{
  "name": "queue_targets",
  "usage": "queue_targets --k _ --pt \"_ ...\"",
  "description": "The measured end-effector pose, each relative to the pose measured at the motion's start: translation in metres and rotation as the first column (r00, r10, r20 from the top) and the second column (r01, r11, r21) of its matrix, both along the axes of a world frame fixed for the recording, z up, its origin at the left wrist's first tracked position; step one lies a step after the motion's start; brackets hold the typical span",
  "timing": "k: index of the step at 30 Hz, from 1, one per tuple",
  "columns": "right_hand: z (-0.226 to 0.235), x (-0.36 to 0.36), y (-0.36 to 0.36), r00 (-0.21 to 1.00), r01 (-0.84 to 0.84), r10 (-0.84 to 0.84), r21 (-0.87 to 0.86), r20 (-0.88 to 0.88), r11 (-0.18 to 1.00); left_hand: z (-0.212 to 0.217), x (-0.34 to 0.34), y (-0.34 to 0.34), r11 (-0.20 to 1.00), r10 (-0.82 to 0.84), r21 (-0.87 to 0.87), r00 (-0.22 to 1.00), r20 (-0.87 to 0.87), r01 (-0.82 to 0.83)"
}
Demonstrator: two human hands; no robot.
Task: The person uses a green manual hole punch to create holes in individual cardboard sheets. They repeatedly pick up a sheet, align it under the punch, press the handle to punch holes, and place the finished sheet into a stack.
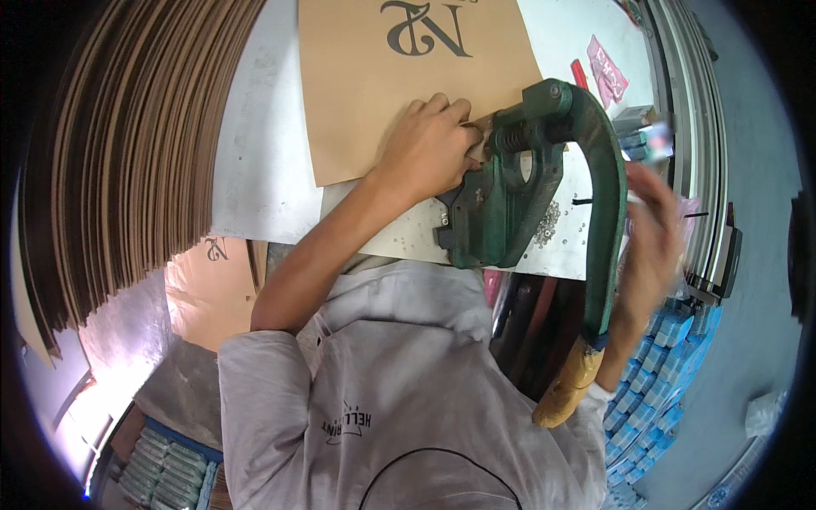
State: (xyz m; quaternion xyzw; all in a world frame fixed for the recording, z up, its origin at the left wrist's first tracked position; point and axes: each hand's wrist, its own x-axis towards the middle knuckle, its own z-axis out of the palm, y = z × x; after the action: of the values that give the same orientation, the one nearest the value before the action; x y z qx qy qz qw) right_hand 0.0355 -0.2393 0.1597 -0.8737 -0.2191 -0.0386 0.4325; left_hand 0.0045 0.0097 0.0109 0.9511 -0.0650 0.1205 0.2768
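Worktop [255,170]: pale, carries all below.
Brown sheet [399,93]: flat on worktop, near corner under press head.
Green press [518,187]: at worktop edge, long lever curving down to yellow handle [565,387].
L hand [429,144]: fingers curled, pressing sheet by press head.
R hand [654,229]: blurred beside lever; grip can't tell.

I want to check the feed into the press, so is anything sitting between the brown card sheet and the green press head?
Nothing visible does. The left hand pins the brown card sheet with its corner right at the head of the green press; the exact contact point is hidden behind fingers and spring.
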Motion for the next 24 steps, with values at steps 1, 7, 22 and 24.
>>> queue_targets --k 1,7,22,24 --pt "0.021 -0.017 -0.030 0.984 -0.087 0.076 0.065 0.159 0.994 0.002 0.003 -0.001 1.000 -0.021 -0.010 1.000 0.022 0.022" --pt "-0.042 -0.099 -0.003 0.713 -0.256 0.664 -0.797 0.227 0.547 -0.002 0.003 0.000 0.999 -0.033 -0.028 0.998 0.051 0.035" --pt "-0.126 0.025 -0.048 0.998 -0.012 0.000 -0.193 -0.065 0.981 -0.023 -0.026 0.017 0.914 0.012 0.402 0.992 0.124 -0.061" --pt "-0.173 0.039 -0.057 0.998 -0.045 0.038 -0.189 -0.041 0.981 -0.013 -0.045 0.030 0.926 0.067 0.367 0.995 0.070 -0.088"
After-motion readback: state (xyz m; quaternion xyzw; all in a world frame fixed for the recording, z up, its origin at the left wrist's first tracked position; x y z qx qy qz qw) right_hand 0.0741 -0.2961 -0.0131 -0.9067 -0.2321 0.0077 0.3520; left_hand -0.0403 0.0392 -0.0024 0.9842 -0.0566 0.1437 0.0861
